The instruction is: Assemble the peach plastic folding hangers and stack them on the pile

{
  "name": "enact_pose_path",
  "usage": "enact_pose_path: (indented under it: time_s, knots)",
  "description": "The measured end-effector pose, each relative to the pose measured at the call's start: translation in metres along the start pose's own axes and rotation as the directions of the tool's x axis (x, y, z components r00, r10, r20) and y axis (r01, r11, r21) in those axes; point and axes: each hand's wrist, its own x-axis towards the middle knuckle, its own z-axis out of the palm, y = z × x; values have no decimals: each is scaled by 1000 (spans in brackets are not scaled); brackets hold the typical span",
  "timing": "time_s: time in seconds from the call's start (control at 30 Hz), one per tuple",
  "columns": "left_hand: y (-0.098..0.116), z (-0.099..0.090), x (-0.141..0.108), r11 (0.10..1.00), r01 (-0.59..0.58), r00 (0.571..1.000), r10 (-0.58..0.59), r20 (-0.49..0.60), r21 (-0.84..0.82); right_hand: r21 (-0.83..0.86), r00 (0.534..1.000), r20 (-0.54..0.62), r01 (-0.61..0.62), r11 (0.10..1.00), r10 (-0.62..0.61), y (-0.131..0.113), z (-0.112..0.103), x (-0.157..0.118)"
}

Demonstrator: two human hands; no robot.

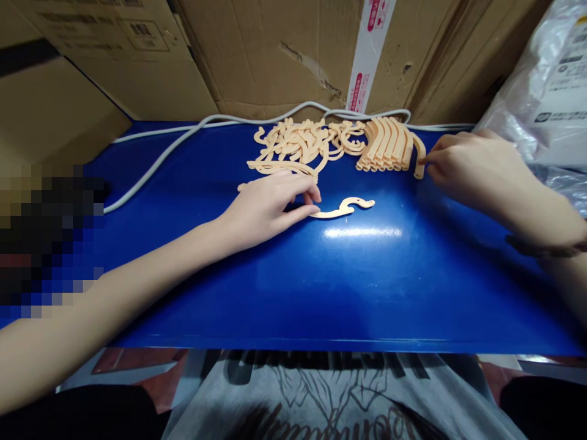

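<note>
Pressing its fingertips near one end of the hooked piece [332, 214], the left hand [279, 201] lies at the centre of the frame; whether it grips cannot be told. The right hand [481, 168], upper right, touches the outermost curved piece [420, 153]; its grip closure is hidden. That piece leans just beside the row of curved pieces [387, 143].

Caution: sideways pressure from the right hand could topple or skew the row. The left forearm could drag items across the smooth worktop [293, 293]. Lifting from the loose pile [298, 143] could pull out interlocked hooks. A snag on the cable [307, 104], behind the pieces, could disturb both groups.

Markings: the tape [362, 73] on the carton [257, 61] carries red print, too small to read. Print at upper left and on the wrapped package [559, 91] is illegible. Lettering on the shirt [334, 391] is partly cut off; no brand can be confirmed.
</note>
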Motion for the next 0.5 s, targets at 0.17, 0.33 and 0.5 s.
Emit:
enact_pose_path:
  time_s: [0.17, 0.33, 0.5]
  knots:
    - [2, 1, 0, 995, -76, 997, 75, 15, 69, -41, 989, 113, 98, 994, -93, -12, -24, -16]
    - [7, -1, 1, 988, -58, 997, 48, 68, 143, -89, 984, 109, 148, 985, -138, -38, -45, -37]
    - [10, -3, 2, 991, 124, 984, -130, 122, 52, 68, 922, -238, 331, 941, -307, -55, -51, -55]
